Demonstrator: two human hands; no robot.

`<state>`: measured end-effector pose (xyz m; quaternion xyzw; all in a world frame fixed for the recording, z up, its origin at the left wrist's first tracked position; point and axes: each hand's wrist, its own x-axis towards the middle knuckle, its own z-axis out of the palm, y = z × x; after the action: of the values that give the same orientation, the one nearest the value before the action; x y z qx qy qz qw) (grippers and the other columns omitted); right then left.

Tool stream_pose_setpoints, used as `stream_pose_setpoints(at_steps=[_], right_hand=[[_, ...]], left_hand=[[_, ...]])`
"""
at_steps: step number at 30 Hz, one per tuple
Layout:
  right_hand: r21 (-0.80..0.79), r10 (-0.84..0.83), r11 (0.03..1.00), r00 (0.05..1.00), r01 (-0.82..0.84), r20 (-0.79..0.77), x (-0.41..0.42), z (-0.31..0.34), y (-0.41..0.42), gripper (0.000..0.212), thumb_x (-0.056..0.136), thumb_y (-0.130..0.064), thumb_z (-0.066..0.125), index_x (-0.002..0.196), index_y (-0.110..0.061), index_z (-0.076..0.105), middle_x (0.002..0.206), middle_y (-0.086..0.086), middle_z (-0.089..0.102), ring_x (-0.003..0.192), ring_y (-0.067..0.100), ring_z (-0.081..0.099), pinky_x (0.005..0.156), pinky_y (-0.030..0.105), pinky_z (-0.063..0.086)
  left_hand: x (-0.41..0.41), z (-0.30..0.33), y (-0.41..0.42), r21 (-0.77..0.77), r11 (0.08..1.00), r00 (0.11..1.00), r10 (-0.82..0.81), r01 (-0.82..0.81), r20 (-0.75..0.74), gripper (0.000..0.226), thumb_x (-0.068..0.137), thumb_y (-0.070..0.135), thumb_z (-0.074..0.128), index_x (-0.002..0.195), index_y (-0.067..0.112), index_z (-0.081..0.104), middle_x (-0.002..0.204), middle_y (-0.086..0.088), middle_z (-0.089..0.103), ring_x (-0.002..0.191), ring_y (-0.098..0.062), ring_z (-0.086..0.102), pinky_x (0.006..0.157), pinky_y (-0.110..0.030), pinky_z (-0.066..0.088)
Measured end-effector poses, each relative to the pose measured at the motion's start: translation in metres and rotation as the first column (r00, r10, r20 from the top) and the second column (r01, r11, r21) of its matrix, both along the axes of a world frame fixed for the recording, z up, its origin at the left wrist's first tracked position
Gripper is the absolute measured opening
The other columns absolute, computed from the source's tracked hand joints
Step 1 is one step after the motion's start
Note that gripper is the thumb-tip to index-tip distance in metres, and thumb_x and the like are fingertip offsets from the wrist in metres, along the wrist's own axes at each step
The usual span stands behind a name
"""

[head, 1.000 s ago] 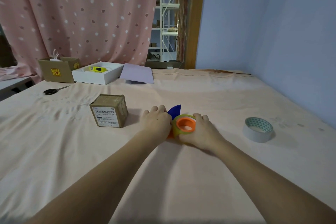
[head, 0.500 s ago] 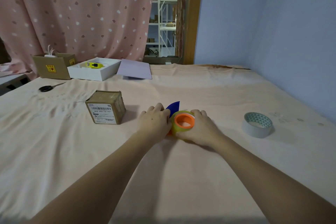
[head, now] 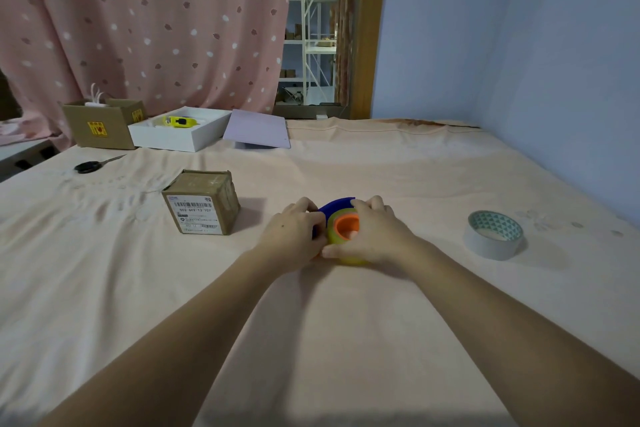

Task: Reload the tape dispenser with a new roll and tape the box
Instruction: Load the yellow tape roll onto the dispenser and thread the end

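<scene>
Head view. Wide table (head: 346, 340) draped in a wrinkled peach cloth, filling most of the picture. Behind it, a pink spotted curtain (head: 145, 21) on the left, a gap with metal shelving (head: 313, 28) and a wooden door frame (head: 363, 28), then a pale blue wall (head: 519, 45) on the right.

Along the far edge: an open brown carton (head: 100, 123), a white tray (head: 180, 133) touching it with a yellow object inside, and a lilac sheet (head: 258, 130) just beside the tray. Black-handled scissors (head: 93, 166) lying near the left edge. Small sealed cardboard box (head: 202, 203) with a barcode label, upright, left of centre. Grey roll of tape (head: 494, 235) lying flat, well apart to the right.

Tape dispenser (head: 341, 218) at the centre of the table: blue body, orange hub, yellowish roll around the hub. Left hand (head: 294, 236) curled closed against its left side, fingers on the blue part. Right hand (head: 377, 232) cupped over the roll from the right, fingers bent over the top, thumb along the lower edge.
</scene>
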<state>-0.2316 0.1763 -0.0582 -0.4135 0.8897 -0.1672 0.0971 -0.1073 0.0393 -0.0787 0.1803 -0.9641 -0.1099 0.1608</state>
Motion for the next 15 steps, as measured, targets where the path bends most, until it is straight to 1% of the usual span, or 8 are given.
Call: stream_pose_setpoints(at_steps=[1, 3, 5, 7, 11, 15], right_hand=[[-0.006, -0.003, 1.0, 0.999, 0.003, -0.033, 0.002, -0.001, -0.002, 0.113, 0.04, -0.084, 0.061, 0.137, -0.03, 0.039, 0.126, -0.003, 0.04, 0.123, 0.02, 0.041, 0.096, 0.047, 0.048], [-0.012, 0.01, 1.0, 0.998, -0.011, -0.056, 0.001, -0.004, -0.002, 0.096, 0.046, -0.074, 0.062, 0.13, -0.032, 0.044, 0.119, -0.006, 0.042, 0.118, 0.019, 0.044, 0.092, 0.045, 0.05], [-0.039, 0.049, 0.998, 0.999, -0.05, -0.024, -0.003, -0.006, -0.001, 0.089, 0.05, -0.066, 0.066, 0.13, -0.035, 0.045, 0.118, -0.009, 0.042, 0.116, 0.018, 0.045, 0.092, 0.044, 0.05], [-0.069, 0.082, 0.994, 0.996, -0.08, 0.029, -0.006, -0.005, 0.0, 0.088, 0.051, -0.061, 0.068, 0.133, -0.036, 0.045, 0.12, -0.01, 0.042, 0.117, 0.017, 0.045, 0.094, 0.044, 0.05], [-0.113, 0.135, 0.987, 0.979, -0.118, 0.153, -0.011, -0.003, 0.004, 0.099, 0.052, -0.05, 0.078, 0.142, -0.034, 0.041, 0.13, -0.011, 0.039, 0.122, 0.018, 0.046, 0.097, 0.045, 0.051], [-0.052, 0.215, 0.976, 0.963, -0.21, 0.164, -0.019, 0.002, 0.007, 0.098, 0.056, -0.044, 0.082, 0.144, -0.035, 0.039, 0.133, -0.008, 0.037, 0.122, 0.018, 0.046, 0.1, 0.041, 0.049]], left_hand=[[0.001, 0.001, -0.001, 0.003, 1.0, 1.0, -0.009, 0.009, 0.001, 0.016, 0.088, 0.03, 0.061, 0.096, 0.017, 0.069, 0.121, -0.001, 0.056, 0.1, -0.027, 0.056, 0.084, -0.043, 0.05], [0.001, 0.002, -0.001, -0.007, 1.0, 1.0, -0.012, 0.012, 0.017, 0.011, 0.087, 0.029, 0.061, 0.087, 0.019, 0.062, 0.12, 0.0, 0.056, 0.1, -0.027, 0.056, 0.084, -0.043, 0.05], [0.001, 0.003, 0.0, -0.053, 0.999, 0.999, 0.007, -0.005, 0.043, 0.012, 0.087, 0.032, 0.061, 0.083, 0.023, 0.054, 0.12, 0.0, 0.055, 0.099, -0.026, 0.055, 0.084, -0.042, 0.048], [-0.001, 0.001, 0.002, -0.083, 0.996, 0.999, 0.026, -0.022, 0.038, 0.013, 0.087, 0.033, 0.06, 0.083, 0.025, 0.05, 0.118, 0.001, 0.055, 0.1, -0.026, 0.054, 0.084, -0.041, 0.046], [-0.002, -0.001, 0.001, -0.086, 0.994, 0.998, 0.066, -0.065, 0.01, 0.012, 0.088, 0.032, 0.058, 0.083, 0.026, 0.048, 0.114, 0.002, 0.056, 0.1, -0.025, 0.054, 0.084, -0.041, 0.043], [-0.002, -0.003, 0.0, -0.1, 0.992, 0.997, 0.071, -0.071, 0.002, 0.013, 0.086, 0.033, 0.058, 0.081, 0.026, 0.048, 0.112, 0.002, 0.056, 0.099, -0.024, 0.054, 0.083, -0.04, 0.042]])
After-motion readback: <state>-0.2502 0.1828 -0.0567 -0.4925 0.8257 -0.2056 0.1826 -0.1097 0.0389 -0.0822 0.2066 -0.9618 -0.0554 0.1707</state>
